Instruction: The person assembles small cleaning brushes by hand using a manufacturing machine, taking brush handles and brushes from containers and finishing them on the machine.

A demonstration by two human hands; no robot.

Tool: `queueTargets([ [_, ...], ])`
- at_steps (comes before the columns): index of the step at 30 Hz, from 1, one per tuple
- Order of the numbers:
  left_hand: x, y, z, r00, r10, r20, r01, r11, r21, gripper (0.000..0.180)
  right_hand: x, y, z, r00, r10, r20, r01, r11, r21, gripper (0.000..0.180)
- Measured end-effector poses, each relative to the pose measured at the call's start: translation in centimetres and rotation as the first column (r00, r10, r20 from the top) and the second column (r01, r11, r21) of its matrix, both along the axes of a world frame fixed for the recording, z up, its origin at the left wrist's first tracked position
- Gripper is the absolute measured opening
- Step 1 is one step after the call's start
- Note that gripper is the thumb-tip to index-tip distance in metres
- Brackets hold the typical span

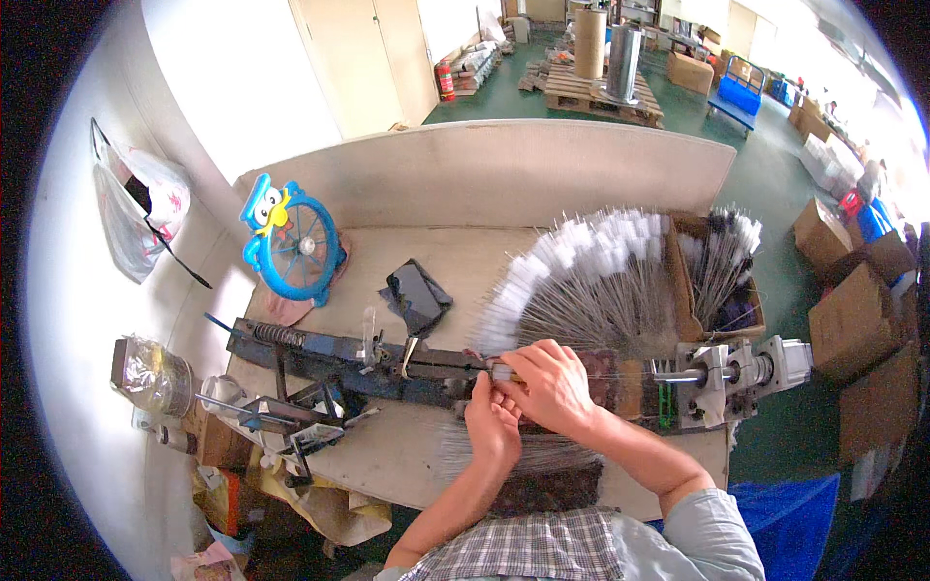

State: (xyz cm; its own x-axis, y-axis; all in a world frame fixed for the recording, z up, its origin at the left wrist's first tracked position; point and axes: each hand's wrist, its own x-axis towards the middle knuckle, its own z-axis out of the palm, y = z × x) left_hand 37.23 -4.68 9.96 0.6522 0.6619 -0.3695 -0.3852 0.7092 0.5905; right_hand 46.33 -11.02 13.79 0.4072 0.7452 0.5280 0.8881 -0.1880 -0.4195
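A: Two hands meet at the centre of the frame, over a long dark metal jig (329, 353) that runs left to right across the pale worktop (407, 455). What are they doing?

B: The left hand (492, 421) comes up from the lower edge, fingers curled round something small at the jig's middle. The right hand (552, 385) lies over it from the right, its grip pinched closed on a thin wire with a white tip (501, 371). How much of the wire the left hand has is hidden by the fingers.

A: Where do the wires come from?

B: A big fan of white-tipped wires (591, 281) spreads over the worktop just above the hands, right of centre. A second bunch stands in a cardboard box (722, 290) further right. More wires lie under the forearms, blurred and hard to make out.

A: Anything else nearby?

B: A black phone (417, 293) lies above the jig, centre left. A blue toy fan (291, 242) with a cartoon bird stands in the upper left of the worktop. A grey motor unit (765, 366) sits at the jig's right end. The person's checked shirt is cut off by the bottom edge.
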Motion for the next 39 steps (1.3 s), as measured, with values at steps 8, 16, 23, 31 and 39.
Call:
queueTargets([
  [8, 0.7, -0.7, 0.2, 0.995, 0.099, -0.018, -0.099, 0.995, 0.019, 0.009, 1.0, -1.2, -0.6, 0.997, 0.049, 0.062, -0.056, 0.992, 0.115, 0.023],
  [16, 0.6, -0.8, 0.2, 0.999, 0.043, -0.004, -0.042, 0.994, 0.099, 0.008, 2.2, -3.0, 0.0, 0.997, 0.080, -0.001, -0.079, 0.993, 0.093, 0.021],
  [23, 0.4, -0.4, 0.1, 0.999, 0.048, 0.024, -0.049, 0.997, 0.062, 0.008, 1.0, -1.8, 0.0, 0.994, 0.101, -0.037, -0.099, 0.994, 0.052, 0.026],
  [31, 0.2, -0.5, -0.4, 0.995, 0.059, 0.081, -0.055, 0.997, -0.054, 0.010, 0.9, -1.9, 0.4, 0.995, 0.082, -0.048, -0.078, 0.994, 0.082, 0.025],
  [39, 0.4, -0.6, -0.5, 0.992, 0.088, 0.090, -0.082, 0.994, -0.067, 0.009, 0.7, -1.6, 0.0, 0.997, 0.071, -0.040, -0.069, 0.997, 0.046, 0.025],
])
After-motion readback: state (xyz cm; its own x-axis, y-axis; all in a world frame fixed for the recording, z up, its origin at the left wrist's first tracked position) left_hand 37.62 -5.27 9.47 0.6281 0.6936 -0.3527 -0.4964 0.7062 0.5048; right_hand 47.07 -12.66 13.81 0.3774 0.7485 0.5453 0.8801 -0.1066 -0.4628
